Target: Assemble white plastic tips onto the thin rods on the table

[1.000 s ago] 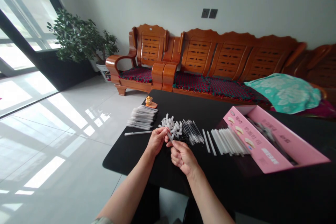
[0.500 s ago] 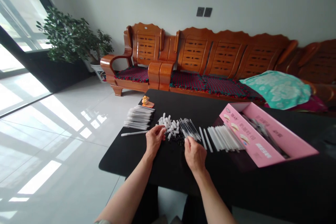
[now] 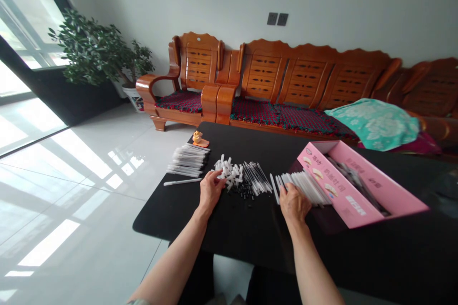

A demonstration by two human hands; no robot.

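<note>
Your left hand (image 3: pixel 210 190) curls its fingers (image 3: pixel 219 176) against the white plastic pieces (image 3: pixel 229 172), while your right hand (image 3: pixel 294 203) lies across the white tubes (image 3: pixel 306 187); you cannot tell whether either grips.

Bare left hand (image 3: pixel 211 191) and right hand (image 3: pixel 294 204); greyish sleeve hem (image 3: pixel 138 302) at lower left; dark trousers (image 3: pixel 268 283).

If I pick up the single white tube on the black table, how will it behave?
The white tube looks straight and thin, so probably stiff and light. It seems round, so it may roll on the smooth black table. Pressed hard, it might bend.
</note>
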